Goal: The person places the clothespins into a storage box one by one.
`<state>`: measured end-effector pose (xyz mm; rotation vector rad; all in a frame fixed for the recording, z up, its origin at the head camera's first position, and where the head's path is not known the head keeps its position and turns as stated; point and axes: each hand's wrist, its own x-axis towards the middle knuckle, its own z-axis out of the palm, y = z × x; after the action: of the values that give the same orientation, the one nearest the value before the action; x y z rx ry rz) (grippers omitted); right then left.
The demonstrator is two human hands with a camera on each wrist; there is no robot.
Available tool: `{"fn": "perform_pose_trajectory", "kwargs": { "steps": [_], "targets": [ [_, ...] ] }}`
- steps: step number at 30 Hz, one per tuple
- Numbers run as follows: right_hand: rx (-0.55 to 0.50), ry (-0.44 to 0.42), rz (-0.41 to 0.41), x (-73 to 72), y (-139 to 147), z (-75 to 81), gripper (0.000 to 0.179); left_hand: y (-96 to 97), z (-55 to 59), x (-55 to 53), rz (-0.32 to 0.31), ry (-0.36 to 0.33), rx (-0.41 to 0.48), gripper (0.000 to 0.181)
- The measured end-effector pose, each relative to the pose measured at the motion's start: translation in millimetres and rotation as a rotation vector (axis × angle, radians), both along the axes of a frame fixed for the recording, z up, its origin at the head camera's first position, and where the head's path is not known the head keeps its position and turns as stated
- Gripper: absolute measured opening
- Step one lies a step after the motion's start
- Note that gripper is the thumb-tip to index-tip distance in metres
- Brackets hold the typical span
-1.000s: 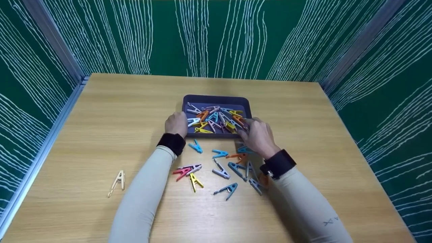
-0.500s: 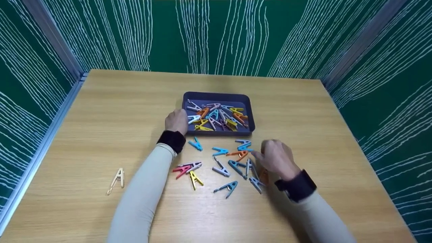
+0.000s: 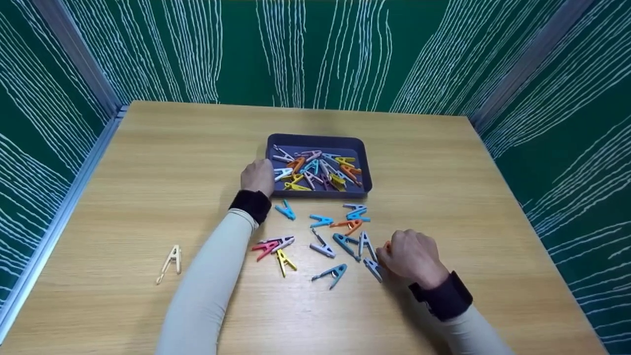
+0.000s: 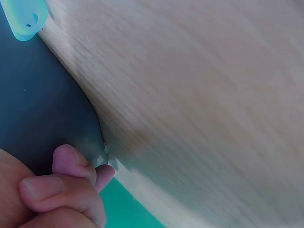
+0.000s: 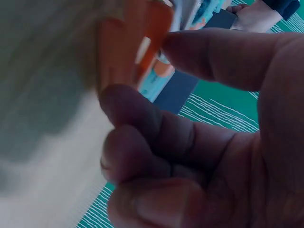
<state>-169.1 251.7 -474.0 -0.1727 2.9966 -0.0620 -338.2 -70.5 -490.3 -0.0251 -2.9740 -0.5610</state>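
Observation:
My left hand [image 3: 258, 177] grips the left side of a dark tray [image 3: 320, 194]; in the left wrist view its curled fingers [image 4: 66, 190] lie at the tray's corner. Heaped in the tray are several clothespins [image 3: 311, 167] of mixed colours. On the table to the right, my right hand [image 3: 413, 256] has thumb and forefinger at either side of an orange clothespin [image 5: 154, 35], pinching it. From the head view only a bit of that clothespin shows past the hand. Just left of this hand lie grey-blue clothespins [image 3: 373, 269] and a teal clothespin [image 3: 347, 246].
Between the arms several more clothespins are scattered: a second orange clothespin [image 3: 349, 226], a blue clothespin [image 3: 321, 220], a red clothespin [image 3: 266, 249], a yellow clothespin [image 3: 285, 261]. A cream clothespin [image 3: 170, 263] lies far left. Green panels [image 3: 241, 59] with white lines border the table.
My right hand has come away from the tray's right side, back toward me and to the right, onto the orange clothespin. The left hand keeps its place on the tray.

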Motion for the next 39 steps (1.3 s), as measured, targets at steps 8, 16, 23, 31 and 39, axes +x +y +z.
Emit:
{"fn": "perform_pose_trajectory", "kwargs": {
  "steps": [8, 16, 23, 31, 39],
  "targets": [
    [-0.01, 0.01, -0.003, -0.3, -3, -1.0, 0.038, 0.7, 0.3, -0.1, 0.002, -0.005, 0.005, 0.025],
    [0.023, 0.004, 0.012, 1.7, -1, -0.7, 0.036, 1.3, 1.5, 1.1, -0.003, 0.003, 0.01, 0.025],
    [-0.011, 0.067, 0.056, 1.5, 2, 1.5, 0.03, 1.4, 2.3, 1.6, 0.003, 0.003, -0.001, 0.027],
    [-0.196, 0.284, 0.054, -22.0, -13, 17.3, 0.026, 2.5, 3.5, 2.2, 0.015, -0.007, -0.001, 0.029],
    [-0.275, 0.333, 0.043, -67.1, -38, 29.7, 0.027, 2.7, 3.1, 2.1, 0.015, -0.01, -0.004, 0.028]
  ]
}}
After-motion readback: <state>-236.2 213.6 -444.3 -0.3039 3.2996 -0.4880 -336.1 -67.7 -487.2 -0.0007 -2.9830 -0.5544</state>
